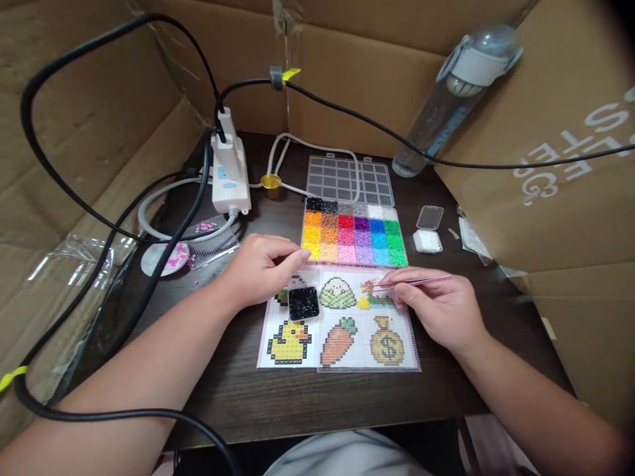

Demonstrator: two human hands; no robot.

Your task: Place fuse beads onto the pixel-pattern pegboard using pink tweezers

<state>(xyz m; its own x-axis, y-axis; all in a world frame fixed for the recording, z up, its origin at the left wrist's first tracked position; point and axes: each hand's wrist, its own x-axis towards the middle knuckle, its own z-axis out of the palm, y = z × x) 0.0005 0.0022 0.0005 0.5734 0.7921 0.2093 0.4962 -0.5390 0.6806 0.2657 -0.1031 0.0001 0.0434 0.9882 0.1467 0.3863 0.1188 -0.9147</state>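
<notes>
My right hand (439, 304) is closed around pink tweezers (427, 280), whose tips reach left over the pattern sheet (364, 337). Beneath the tips lie a small yellow piece (364, 303) and a red and green pixel picture. My left hand (265, 268) rests at the lower left corner of the bead box (353, 264), thumb and forefinger pressed together beside the yellow beads. Whatever lies between those fingers is too small to make out. Just below, a small clear box of black beads (303, 304) stands on the sheet, above a yellow duck pattern (290, 344).
A white power strip (231, 178) with black cables stands at the left, near a pegboard (213, 243) and a round board (165, 259) with pink beads. A gold cup (271, 186) sits behind. On the right are a small white-filled box (427, 241) and a leaning bottle (451, 99). Cardboard walls surround the table.
</notes>
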